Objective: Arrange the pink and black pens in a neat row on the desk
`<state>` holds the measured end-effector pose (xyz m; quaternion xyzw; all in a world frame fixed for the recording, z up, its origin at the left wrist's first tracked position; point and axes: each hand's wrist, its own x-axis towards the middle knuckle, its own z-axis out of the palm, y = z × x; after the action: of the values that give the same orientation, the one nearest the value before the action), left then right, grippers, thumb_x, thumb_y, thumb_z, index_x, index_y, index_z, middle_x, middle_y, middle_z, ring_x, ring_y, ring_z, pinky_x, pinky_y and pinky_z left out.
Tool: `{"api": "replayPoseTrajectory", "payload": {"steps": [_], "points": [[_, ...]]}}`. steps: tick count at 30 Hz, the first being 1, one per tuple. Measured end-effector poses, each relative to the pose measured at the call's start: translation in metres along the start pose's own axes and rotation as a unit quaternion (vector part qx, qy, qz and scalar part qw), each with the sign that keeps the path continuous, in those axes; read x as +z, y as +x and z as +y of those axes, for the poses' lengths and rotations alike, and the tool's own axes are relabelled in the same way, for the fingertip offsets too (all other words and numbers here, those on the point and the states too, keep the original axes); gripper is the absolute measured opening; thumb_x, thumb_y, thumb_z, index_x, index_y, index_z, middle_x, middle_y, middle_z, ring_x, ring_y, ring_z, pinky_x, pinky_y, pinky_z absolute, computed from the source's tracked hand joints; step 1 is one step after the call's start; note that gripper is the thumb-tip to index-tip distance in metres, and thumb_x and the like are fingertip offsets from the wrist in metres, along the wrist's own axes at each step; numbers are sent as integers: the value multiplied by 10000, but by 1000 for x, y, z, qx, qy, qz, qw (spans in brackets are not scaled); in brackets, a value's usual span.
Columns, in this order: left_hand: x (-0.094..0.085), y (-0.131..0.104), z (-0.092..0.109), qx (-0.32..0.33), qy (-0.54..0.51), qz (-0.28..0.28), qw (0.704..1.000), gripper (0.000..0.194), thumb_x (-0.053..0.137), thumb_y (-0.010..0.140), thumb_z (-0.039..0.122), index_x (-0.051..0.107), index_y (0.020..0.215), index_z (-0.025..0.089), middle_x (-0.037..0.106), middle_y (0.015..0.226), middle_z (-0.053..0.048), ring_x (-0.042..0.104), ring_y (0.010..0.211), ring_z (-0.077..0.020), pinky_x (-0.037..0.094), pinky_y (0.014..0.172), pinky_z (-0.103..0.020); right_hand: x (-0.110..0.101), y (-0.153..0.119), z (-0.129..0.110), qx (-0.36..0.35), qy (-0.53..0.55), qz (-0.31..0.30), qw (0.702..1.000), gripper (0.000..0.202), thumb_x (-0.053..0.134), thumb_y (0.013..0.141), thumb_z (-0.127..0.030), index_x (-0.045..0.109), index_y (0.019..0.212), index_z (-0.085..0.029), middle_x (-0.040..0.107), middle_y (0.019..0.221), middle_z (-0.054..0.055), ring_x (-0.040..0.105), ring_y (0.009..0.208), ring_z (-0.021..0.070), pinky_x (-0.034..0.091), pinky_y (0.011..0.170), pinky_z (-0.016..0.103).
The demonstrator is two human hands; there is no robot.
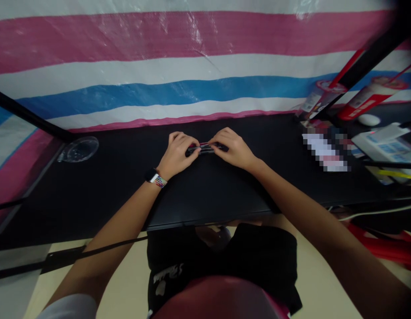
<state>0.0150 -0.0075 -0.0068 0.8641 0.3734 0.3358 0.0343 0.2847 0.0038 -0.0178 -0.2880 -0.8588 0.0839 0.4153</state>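
Both hands, the left hand [177,153] and the right hand [234,148], pinch opposite ends of a small dark bundle of pens [205,148] lying mid-way across the black surface [109,190].

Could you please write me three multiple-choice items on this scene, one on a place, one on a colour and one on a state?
1. Where does the clear plastic lid lie on the black table?
A. far left
B. far right
C. between the hands

2. What colour is the stripe on the sheet just above the lid?
A. green
B. blue
C. yellow

3. How is the small dark bundle held?
A. lying untouched
B. left hand only
C. both hands, right hand too

Answers: 1 A, it sits by the left frame bar. 2 B, a blue band runs there. 3 C, fingers of both hands close on its ends.
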Motion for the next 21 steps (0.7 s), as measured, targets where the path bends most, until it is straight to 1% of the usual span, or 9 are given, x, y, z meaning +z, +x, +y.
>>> {"api": "replayPoseTrajectory", "payload": {"steps": [3,5,6,8,10,13,17,19,21], "points": [[2,0,-4,-12,-12,45,999,120,655,1119,358,711,1103,254,814,1080,-37,717,1039,-268,463,1106,-519,1,1,4,65,33,54,996,182,664,1079,-316,821,1135,-242,816,1080,81,724,1024,284,597,975,490],[2,0,-5,-24,-15,69,997,135,677,1118,384,725,1091,261,824,1078,-34,724,1044,-271,468,1091,-511,3,2,9,139,100,76,982,186,726,1034,-380,833,1114,-251,826,1078,68,742,979,268,616,933,474],[3,0,-6,-31,-16,74,997,136,692,1111,392,733,1082,265,829,1072,-32,726,1048,-275,467,1091,-513,4,3,11,180,147,82,969,204,763,1001,-408,839,1111,-253,827,1056,62,748,940,258,627,897,461],[3,0,-7,-46,-18,75,996,130,717,1097,394,746,1067,271,836,1063,-32,728,1055,-283,461,1103,-526,6,5,15,254,245,86,932,262,833,934,-450,849,1103,-251,819,971,50,737,831,230,639,809,433],[2,0,-7,-60,-22,77,995,116,733,1087,387,757,1068,275,843,1075,-36,732,1065,-288,457,1114,-537,7,7,16,299,316,80,897,295,887,882,-479,857,1063,-248,789,859,31,700,724,201,636,727,411],[2,1,-7,-73,-31,84,993,103,749,1077,377,787,1089,282,856,1087,-39,741,1062,-284,467,1110,-535,5,8,13,320,364,70,872,320,932,842,-519,870,993,-244,754,770,18,663,653,178,630,645,389],[5,2,-9,-91,-72,80,990,138,721,1086,379,824,1101,289,861,1049,-23,745,1000,-258,515,1010,-479,3,9,9,312,383,93,864,312,961,820,-515,891,957,-243,771,761,24,679,635,175,635,625,387],[8,3,-10,-104,-101,89,985,216,677,1105,384,817,982,275,838,932,-14,736,919,-244,523,964,-462,3,9,8,295,388,107,867,266,987,798,-457,901,946,-254,787,772,17,694,640,173,640,647,389],[11,4,-12,-122,-122,102,980,368,639,1123,401,756,806,256,785,801,-4,718,835,-226,526,951,-455,4,8,9,283,393,115,867,236,1003,782,-404,909,948,-266,802,787,12,716,663,178,645,675,390]]}}
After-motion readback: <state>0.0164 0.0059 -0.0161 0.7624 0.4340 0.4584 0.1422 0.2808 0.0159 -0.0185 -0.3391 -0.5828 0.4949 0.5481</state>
